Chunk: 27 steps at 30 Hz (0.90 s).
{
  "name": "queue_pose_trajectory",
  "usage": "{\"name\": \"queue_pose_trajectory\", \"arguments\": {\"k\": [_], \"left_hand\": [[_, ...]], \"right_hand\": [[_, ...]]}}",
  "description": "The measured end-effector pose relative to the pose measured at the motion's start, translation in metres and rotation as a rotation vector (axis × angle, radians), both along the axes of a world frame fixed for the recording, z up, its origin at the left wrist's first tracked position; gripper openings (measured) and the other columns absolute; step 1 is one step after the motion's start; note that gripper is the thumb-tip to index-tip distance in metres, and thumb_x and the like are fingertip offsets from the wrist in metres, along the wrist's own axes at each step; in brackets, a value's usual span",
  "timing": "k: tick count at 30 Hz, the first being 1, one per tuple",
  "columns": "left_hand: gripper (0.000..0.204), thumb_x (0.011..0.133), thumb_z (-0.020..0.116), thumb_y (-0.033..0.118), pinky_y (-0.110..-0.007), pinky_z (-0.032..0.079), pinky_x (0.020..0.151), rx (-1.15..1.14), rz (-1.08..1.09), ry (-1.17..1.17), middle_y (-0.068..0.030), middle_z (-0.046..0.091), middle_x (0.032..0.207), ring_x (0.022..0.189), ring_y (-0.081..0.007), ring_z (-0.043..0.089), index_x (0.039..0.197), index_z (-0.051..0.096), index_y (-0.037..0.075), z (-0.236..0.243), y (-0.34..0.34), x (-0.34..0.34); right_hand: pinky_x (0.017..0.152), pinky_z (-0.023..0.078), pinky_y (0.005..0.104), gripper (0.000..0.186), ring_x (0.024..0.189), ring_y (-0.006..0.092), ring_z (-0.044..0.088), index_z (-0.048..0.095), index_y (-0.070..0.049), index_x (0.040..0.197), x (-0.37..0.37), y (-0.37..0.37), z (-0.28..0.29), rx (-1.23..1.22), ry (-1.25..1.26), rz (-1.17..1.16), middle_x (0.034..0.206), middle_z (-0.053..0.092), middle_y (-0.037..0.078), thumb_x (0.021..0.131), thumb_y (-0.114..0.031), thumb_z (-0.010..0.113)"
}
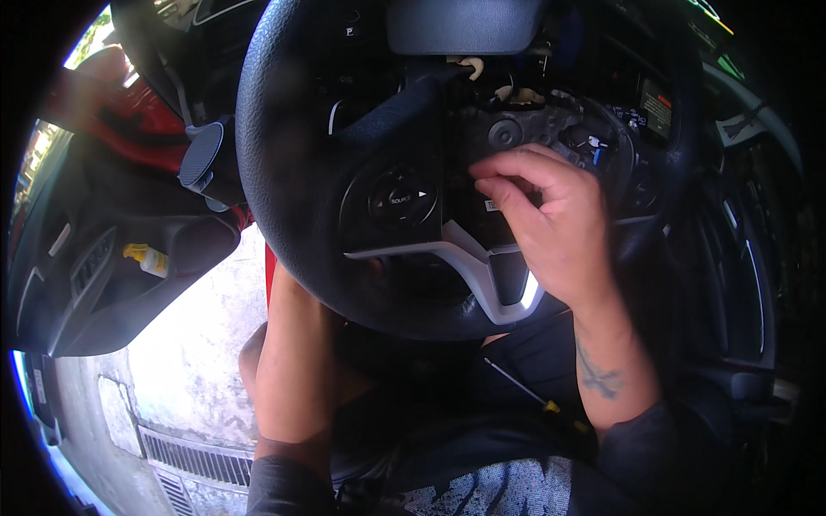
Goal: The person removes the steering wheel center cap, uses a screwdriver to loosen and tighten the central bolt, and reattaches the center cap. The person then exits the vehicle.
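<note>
The steering wheel (255, 129) stood before the person's lap, with a padded cover (465, 27) at its far side. A button pad (401, 199) sat on the left of the wheel's hub, a small connector (594, 143) on the right. The right grip (555, 206) was over the hub, between these two, whether touching could not be told. The left forearm (295, 378) ran up to the wheel's near left, its grip hidden behind the rim. A screwdriver (519, 383) lay on the lap, left of the right forearm (607, 361). Far left stood the door (82, 314), a bottle (148, 260) on its panel. Between door and person lay the ground (202, 344), a drain grate (196, 457) at its near end.
</note>
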<state>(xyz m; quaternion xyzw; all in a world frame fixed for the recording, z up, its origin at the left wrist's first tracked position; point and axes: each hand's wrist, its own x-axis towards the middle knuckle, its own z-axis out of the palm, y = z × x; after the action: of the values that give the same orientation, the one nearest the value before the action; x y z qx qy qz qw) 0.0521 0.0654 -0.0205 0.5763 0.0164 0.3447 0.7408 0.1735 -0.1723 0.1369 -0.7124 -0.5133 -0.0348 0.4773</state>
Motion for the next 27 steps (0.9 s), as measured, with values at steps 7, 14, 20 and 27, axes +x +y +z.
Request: {"name": "queue_pose_trajectory", "arguments": {"k": [7,14,20,27], "left_hand": [[0.035,0.089,0.085,0.014,-0.033,0.056,0.083,0.076,0.028,-0.002,-0.0073,0.075,0.108,0.097,-0.0172,0.069,0.12,0.074,0.001,-0.012,-0.007,-0.009],[0.037,0.087,0.086,0.013,-0.033,0.056,0.084,0.17,0.036,-0.002,-0.0075,0.075,0.11,0.098,-0.0174,0.069,0.121,0.074,0.001,-0.021,-0.015,-0.014],[0.039,0.086,0.086,0.012,-0.033,0.056,0.085,0.262,0.007,0.02,-0.0076,0.074,0.111,0.099,-0.0176,0.069,0.122,0.074,0.001,-0.018,-0.01,-0.028],[0.041,0.085,0.087,0.011,-0.033,0.056,0.086,0.4,-0.017,0.044,-0.0078,0.074,0.113,0.1,-0.0179,0.069,0.123,0.073,0.001,-0.028,-0.018,-0.045]], "right_hand": [[0.074,0.056,0.0298,0.015,0.083,0.0197,0.073,0.077,0.001,0.106,-0.012,-0.011,0.002,0.121,-0.072,-0.044,0.095,0.076,0.012,0.092,0.005,0.076],[0.075,0.057,0.0282,0.012,0.083,0.0184,0.073,0.077,0.002,0.107,-0.009,-0.033,0.001,0.098,-0.063,-0.069,0.095,0.076,0.011,0.095,0.004,0.075],[0.073,0.056,0.0286,0.012,0.081,0.0191,0.073,0.077,0.001,0.106,-0.008,-0.034,0.001,0.094,-0.11,-0.067,0.095,0.076,0.011,0.094,0.002,0.076],[0.07,0.056,0.0293,0.012,0.077,0.0206,0.073,0.077,0.0,0.105,-0.007,-0.029,-0.003,0.094,-0.195,-0.092,0.092,0.075,0.011,0.094,0.002,0.077]]}}
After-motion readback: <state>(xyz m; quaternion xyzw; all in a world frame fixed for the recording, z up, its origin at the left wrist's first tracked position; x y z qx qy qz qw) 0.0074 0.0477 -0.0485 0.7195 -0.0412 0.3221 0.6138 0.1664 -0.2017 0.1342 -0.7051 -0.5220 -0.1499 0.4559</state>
